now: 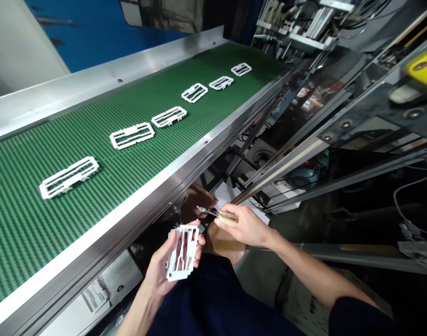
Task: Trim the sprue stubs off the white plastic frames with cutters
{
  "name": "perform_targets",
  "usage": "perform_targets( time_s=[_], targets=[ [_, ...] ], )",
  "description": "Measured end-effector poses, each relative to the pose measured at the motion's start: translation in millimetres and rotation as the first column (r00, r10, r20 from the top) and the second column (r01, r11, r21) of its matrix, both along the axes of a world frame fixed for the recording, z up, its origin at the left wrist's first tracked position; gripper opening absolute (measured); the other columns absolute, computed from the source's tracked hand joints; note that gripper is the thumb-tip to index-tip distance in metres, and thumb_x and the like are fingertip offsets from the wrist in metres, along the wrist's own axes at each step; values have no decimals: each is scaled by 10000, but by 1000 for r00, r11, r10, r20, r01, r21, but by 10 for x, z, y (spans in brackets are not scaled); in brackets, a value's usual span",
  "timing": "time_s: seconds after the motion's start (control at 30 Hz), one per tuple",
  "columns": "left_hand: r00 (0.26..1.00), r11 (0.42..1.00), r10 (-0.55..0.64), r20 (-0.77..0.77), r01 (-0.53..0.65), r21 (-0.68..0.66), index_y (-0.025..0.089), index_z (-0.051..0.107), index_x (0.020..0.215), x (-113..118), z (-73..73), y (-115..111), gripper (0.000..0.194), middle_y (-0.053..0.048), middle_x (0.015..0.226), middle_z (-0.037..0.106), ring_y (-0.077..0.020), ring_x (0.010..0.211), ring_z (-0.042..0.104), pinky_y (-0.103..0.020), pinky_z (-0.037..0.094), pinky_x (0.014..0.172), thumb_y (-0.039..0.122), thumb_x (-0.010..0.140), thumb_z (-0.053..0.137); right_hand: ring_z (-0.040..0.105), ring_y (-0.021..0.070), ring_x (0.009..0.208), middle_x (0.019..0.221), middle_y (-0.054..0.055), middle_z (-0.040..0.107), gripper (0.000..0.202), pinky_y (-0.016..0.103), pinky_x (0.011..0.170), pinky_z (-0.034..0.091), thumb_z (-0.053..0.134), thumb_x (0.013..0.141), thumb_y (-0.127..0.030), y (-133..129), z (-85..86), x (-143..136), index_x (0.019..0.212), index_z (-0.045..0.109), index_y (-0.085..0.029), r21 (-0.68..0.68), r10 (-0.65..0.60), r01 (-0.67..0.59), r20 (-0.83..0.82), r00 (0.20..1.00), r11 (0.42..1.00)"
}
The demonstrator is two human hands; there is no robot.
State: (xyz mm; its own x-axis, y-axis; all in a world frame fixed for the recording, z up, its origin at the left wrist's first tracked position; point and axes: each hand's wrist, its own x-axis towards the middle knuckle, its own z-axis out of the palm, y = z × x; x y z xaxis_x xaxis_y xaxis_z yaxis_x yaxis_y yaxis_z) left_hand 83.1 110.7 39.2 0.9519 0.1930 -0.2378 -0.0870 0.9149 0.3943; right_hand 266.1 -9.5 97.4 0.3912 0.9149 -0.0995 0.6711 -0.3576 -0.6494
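Observation:
My left hand (160,266) is closed around the edges of white slotted plastic frames (182,254), which look stacked; how many cannot be told. Beside it, to the right, my right hand (248,225) grips a pair of pliers or nippers (228,218) by pale handles. Their metal jaws point left, a little above the plastic parts and apart from them. Several similar white frames lie in a slanting row along the green conveyor belt (136,172), the closest being a frame (69,177) at the left.
A metal rail (185,170) edges the belt on my side. Machinery with metal bars (304,35) stands at the belt's far end. Metal beams (286,163) run along my right. A brown round surface (222,242) sits below my right hand.

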Motion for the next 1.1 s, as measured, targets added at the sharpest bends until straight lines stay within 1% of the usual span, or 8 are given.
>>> perform_targets(
  time_s=[0.27,0.47,0.63,0.73,0.87,0.93,1.03,1.1],
  targets=[
    [960,988,152,-234,-153,12,166,549,1191,141,-17,33,354,-98,943,668,-235,864,642,-376,542,763,249,848,573,480,90,627,716,-32,520,255,197,571,386,601,794,-401,138,-184,-365,802,489,-173,97,-111,173,-455,884,980],
    [903,959,277,-329,-237,156,185,557,1173,223,-30,-3,456,-40,876,678,-191,768,660,-273,554,685,230,744,703,580,130,670,756,-11,630,215,228,631,441,632,738,-306,212,-220,-615,904,552,-195,72,-144,164,-231,962,984],
    [930,978,206,-305,-189,84,176,562,1153,162,-107,60,348,-79,917,661,-178,719,641,-277,542,625,287,826,606,546,110,623,711,-14,577,112,210,571,432,579,776,-263,155,-270,-483,817,517,-179,111,-193,266,-442,876,958],
    [896,952,236,-376,-136,274,181,576,1134,105,-260,81,360,-36,789,637,-132,584,589,-231,499,541,251,786,641,490,91,595,681,-28,514,188,202,544,412,648,726,-265,136,-252,-392,750,489,-168,135,-167,302,-594,787,944],
    [792,786,291,-537,122,606,174,641,1019,38,-467,94,326,2,685,586,-120,583,547,-170,432,477,190,698,697,452,81,583,666,-35,476,236,205,544,403,683,707,-283,122,-240,-335,743,486,-158,181,-100,281,-650,753,943],
    [785,822,233,-574,156,548,162,630,1030,22,-486,92,343,-12,705,600,-131,614,564,-181,455,503,171,694,694,455,84,598,688,-29,484,232,208,559,405,678,716,-287,108,-261,-331,764,491,-157,199,-80,263,-635,768,944],
    [877,963,15,-480,116,242,111,604,1023,29,-404,67,271,-69,735,628,-153,607,595,-221,487,509,237,784,627,463,91,621,721,-18,508,190,210,580,408,637,754,-280,80,-313,-350,811,499,-162,226,-75,239,-559,826,945],
    [927,992,-65,-369,101,80,99,597,993,53,-324,40,243,-106,774,643,-178,626,619,-238,498,493,288,849,550,473,93,628,733,-16,523,158,209,589,412,598,784,-276,60,-342,-371,844,499,-167,242,-64,208,-493,867,948]
  ],
)
